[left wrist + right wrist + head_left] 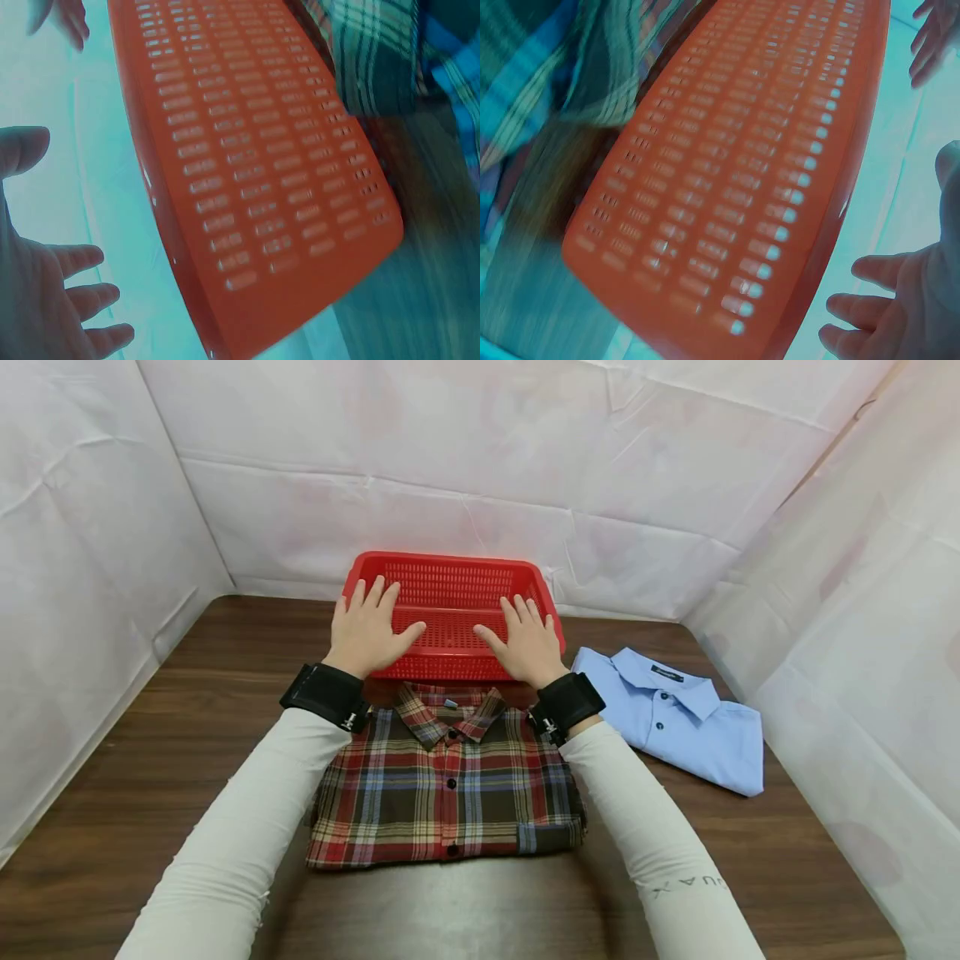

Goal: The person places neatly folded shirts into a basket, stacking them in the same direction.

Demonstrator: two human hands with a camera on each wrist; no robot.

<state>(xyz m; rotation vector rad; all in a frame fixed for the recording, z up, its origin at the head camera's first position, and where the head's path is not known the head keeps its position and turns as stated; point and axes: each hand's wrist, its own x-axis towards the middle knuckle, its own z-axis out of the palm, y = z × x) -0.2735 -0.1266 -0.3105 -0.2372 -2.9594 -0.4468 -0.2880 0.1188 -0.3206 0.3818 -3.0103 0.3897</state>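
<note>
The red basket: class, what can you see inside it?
The red basket shows only its own slotted floor and walls; nothing lies in the part that shows. The left hand and right hand, fingers spread, cover the near corners, so those stay unseen.

Red slotted basket [450,578] under the hands. Just behind them, a plaid shirt [447,785] in red, brown, blue and cream. Right of them, a light blue shirt [678,718]. Dark brown wood-grain counter [187,727].

- On my right sleeve [675,868], near the plaid shirt [450,785], I read upside-down letters "UAX"; the remainder is unclear.
- The blue shirt [675,714] collar label is unreadable.
</note>
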